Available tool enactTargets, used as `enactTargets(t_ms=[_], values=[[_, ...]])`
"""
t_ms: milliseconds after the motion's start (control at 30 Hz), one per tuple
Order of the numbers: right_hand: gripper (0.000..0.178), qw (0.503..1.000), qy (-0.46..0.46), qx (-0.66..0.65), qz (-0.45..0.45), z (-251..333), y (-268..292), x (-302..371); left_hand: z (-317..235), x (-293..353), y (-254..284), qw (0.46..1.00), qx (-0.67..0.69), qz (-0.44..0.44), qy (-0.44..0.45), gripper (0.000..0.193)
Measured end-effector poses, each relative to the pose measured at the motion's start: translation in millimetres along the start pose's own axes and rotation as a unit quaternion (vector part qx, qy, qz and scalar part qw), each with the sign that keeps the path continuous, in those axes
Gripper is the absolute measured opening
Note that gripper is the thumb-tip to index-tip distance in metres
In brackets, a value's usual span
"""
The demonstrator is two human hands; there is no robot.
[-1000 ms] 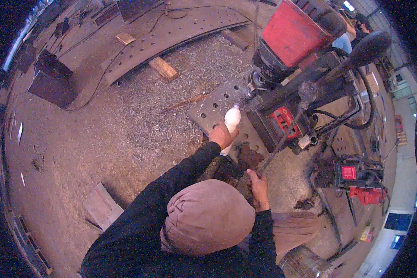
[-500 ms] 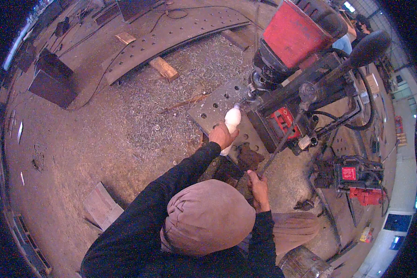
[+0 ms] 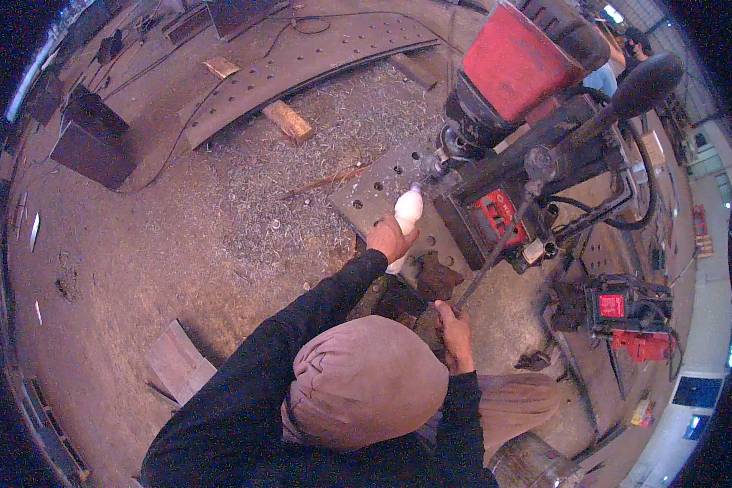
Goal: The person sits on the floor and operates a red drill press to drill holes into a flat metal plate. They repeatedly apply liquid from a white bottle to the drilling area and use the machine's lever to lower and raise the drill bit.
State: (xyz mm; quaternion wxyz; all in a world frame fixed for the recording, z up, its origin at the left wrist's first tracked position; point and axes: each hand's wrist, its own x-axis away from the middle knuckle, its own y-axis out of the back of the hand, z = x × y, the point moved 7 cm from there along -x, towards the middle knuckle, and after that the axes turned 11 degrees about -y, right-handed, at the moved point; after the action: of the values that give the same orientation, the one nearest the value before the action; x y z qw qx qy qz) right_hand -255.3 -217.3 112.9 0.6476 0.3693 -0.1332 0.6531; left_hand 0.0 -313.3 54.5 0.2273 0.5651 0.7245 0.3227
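Observation:
My left hand (image 3: 389,237) is closed round a white plastic squeeze bottle (image 3: 409,208), its nozzle pointing at the drilling spot below the spindle. A drilling machine with a red motor housing (image 3: 522,61) stands on a steel plate (image 3: 372,180) with several round holes. My right hand (image 3: 455,335) grips the lower end of a long metal feed lever (image 3: 494,254) that comes from the machine's side. Between my hands, a dark brown rag (image 3: 439,276) lies on the plate's near edge. The cutter tip is hard to make out.
Metal shavings (image 3: 281,195) cover the floor left of the plate. Beyond lies a long perforated steel strip (image 3: 301,77) on wood blocks (image 3: 288,121). A second red machine (image 3: 641,345) stands to the right. Another person (image 3: 636,45) is at the far right. A black cable loops beside the drill.

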Motion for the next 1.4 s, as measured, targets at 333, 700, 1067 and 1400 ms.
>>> enactTargets(t_ms=[333,700,1067,1400], values=[[0.021,0.999,-0.033,0.024,0.002,2,4,4,-5,0,2,1.0,-0.01,0.003,-0.01,0.075],[0.022,1.0,0.0,0.023,-0.006,-5,8,-4,-5,0,2,1.0,-0.017,-0.011,-0.009,0.072],[0.027,0.999,-0.018,0.042,0.01,4,6,7,-7,1,5,1.0,-0.001,0.002,-0.001,0.073],[0.025,0.998,-0.021,0.039,-0.036,-2,10,5,-5,2,7,1.0,-0.01,0.004,0.007,0.073]])
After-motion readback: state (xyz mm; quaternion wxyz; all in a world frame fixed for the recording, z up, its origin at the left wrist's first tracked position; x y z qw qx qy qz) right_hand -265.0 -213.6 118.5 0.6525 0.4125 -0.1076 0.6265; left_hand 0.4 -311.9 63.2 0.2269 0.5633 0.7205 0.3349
